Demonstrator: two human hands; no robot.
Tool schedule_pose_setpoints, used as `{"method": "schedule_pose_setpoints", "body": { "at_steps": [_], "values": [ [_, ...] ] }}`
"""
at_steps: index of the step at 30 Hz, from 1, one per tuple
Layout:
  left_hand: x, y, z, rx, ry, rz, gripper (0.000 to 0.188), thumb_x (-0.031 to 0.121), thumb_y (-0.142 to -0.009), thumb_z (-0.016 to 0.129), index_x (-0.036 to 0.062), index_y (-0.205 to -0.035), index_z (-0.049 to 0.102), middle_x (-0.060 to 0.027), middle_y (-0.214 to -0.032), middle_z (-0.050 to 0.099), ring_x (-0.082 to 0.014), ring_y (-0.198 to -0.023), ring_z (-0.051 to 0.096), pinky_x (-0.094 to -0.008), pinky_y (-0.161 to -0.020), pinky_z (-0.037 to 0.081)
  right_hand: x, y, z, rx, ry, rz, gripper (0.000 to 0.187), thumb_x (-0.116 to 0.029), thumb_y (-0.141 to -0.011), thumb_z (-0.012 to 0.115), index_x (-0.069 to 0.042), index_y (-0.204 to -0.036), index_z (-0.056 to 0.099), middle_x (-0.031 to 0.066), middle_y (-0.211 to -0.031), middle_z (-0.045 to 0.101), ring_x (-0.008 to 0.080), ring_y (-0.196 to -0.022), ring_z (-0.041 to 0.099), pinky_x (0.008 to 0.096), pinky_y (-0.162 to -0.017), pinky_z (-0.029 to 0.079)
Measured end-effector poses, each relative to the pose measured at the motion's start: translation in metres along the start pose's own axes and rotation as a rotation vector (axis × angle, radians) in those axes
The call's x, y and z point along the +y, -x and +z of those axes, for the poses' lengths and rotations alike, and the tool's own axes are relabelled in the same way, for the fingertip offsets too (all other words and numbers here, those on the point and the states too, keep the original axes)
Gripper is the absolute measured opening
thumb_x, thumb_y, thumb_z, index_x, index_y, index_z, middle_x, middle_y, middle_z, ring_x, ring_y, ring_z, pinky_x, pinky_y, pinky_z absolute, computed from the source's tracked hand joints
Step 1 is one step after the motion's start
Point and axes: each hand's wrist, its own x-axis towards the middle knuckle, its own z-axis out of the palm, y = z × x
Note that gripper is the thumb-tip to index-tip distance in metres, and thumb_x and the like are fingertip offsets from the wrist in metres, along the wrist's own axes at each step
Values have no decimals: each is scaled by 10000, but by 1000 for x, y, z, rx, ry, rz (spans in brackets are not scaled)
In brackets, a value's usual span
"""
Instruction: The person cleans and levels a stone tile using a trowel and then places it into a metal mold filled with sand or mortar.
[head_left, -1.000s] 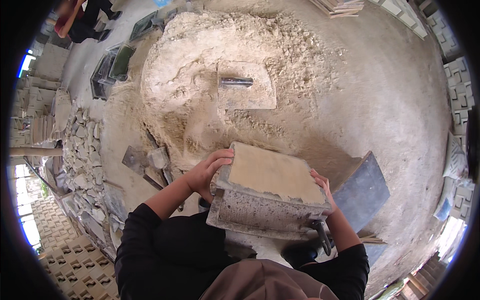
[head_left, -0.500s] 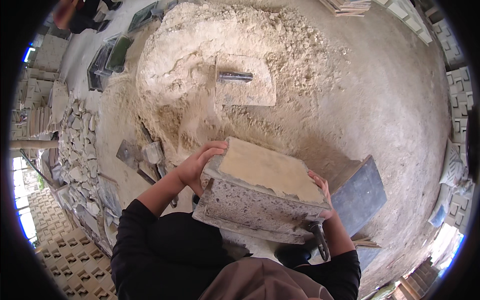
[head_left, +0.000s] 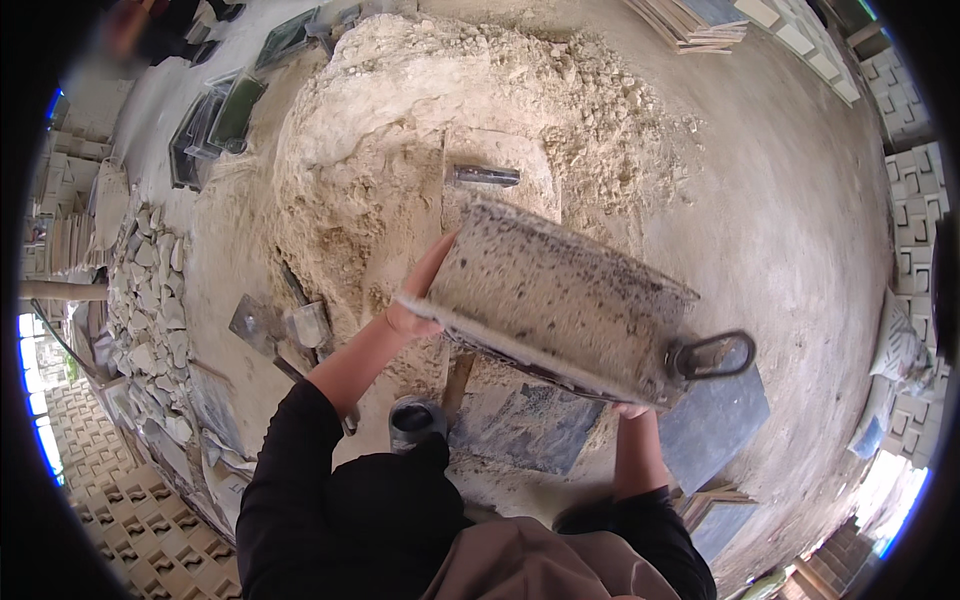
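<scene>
Between my two hands I hold up a box-shaped block mould (head_left: 565, 300), its rough grey side speckled with dark pits and turned up toward me. A dark metal loop handle (head_left: 715, 356) sticks out at its right end. My left hand (head_left: 418, 305) is closed around the mould's left end, thumb by the lower rim. At the lower right rim, my right hand (head_left: 634, 411) grips the mould; most of its fingers are hidden beneath. The mould's filled face is out of sight. Beyond it lies a square float (head_left: 502, 150) with a dark handle, dusted with powder.
A large heap of pale crumbly material (head_left: 390, 110) rises ahead. Dark slabs (head_left: 525, 428) lie below the mould, with another slab (head_left: 722, 425) at right. Flat-bladed hand tools (head_left: 258, 322) rest at left, near a pile of broken pieces (head_left: 150, 300). A person's legs (head_left: 175, 42) show far left.
Both hands have lifted the mould and tipped it over, so its smooth pale filled face has turned out of view. The rough side and loop handle now face up.
</scene>
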Motion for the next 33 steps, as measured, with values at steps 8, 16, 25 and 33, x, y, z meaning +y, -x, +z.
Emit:
{"method": "schedule_pose_setpoints", "body": {
  "at_steps": [8,16,25,33],
  "values": [
    [6,-10,-11,78,108,-171,996,246,-605,762,-8,-1372,179,-103,-1156,514,-215,-1082,478,-339,-950,336,10,-8,7,-59,-134,-190,1096,-347,-473,829,-37,-1320,206,131,-1282,364,287,-1175,384,429,-981,320],
    [-11,9,1,180,333,-329,708,192,-658,687,-6,-1254,359,-108,-1150,525,-228,-1037,522,-364,-886,417,-48,0,22,-15,-151,-65,959,-309,-483,766,11,-1269,319,128,-1185,465,260,-1088,466,370,-934,354],
    [51,-23,149,1,438,-337,553,196,-754,600,-22,-1223,405,-145,-1148,532,-241,-1035,535,-369,-889,434,-167,48,-34,-70,-21,124,820,-397,-622,675,28,-1247,356,125,-1144,503,220,-1045,489,339,-885,390],
    [28,-64,284,-238,353,-688,434,248,-825,522,-8,-1172,475,-115,-1077,572,-193,-970,561,-331,-842,458,-209,151,-152,213,-61,206,686,-437,-708,584,12,-1201,423,114,-1058,545,205,-927,540,332,-795,442]
  ]
}}
